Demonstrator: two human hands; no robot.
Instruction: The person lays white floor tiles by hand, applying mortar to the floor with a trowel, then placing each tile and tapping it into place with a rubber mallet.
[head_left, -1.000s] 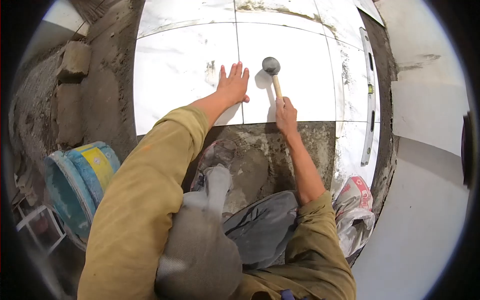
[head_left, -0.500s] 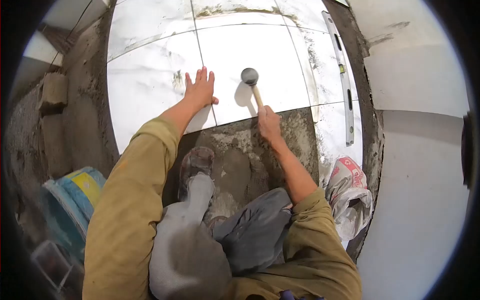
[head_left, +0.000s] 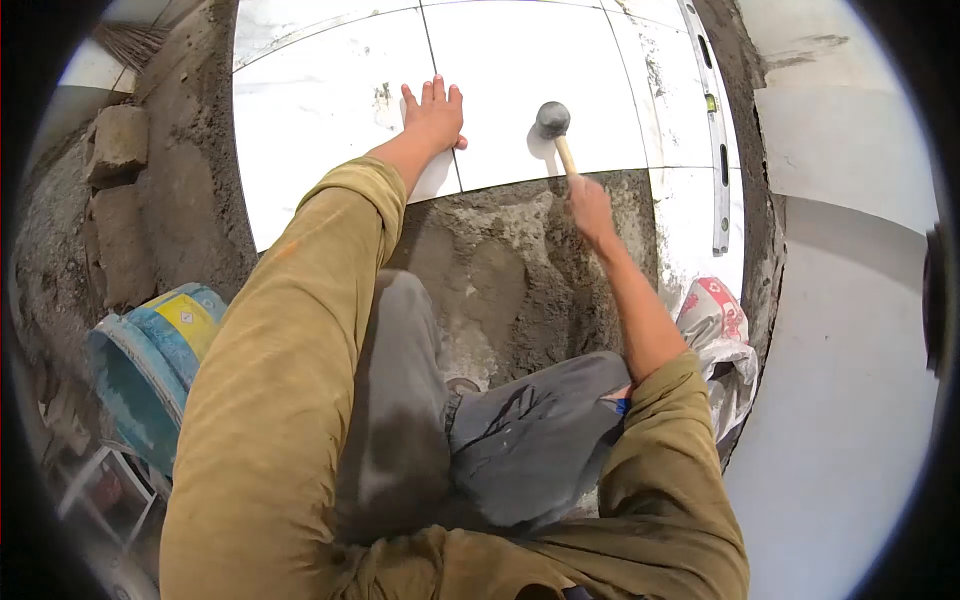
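My left hand (head_left: 434, 122) lies flat with fingers spread, across the joint between two large white tiles. The white tile (head_left: 530, 70) on the right reaches under the mallet. In my right hand (head_left: 590, 208) is the wooden handle of a rubber mallet (head_left: 553, 120) with a dark grey head. The mallet head is over the right tile near its front edge, with its shadow beside it; whether it touches cannot be told. Grey mortar (head_left: 500, 270) spreads in front of the tile edge, between the tiles and my knees.
A spirit level (head_left: 716, 150) lies along the tiles at right. Near it a white and red plastic sack (head_left: 720, 345) stands against the wall side. On the left are a blue bucket (head_left: 140, 370) lying tilted, concrete blocks (head_left: 118, 145) and a broom (head_left: 130, 40).
My view has shifted, so the tiles sit higher and further right. The mallet head is nearer the tile's front edge. My left hand stays flat over the joint.
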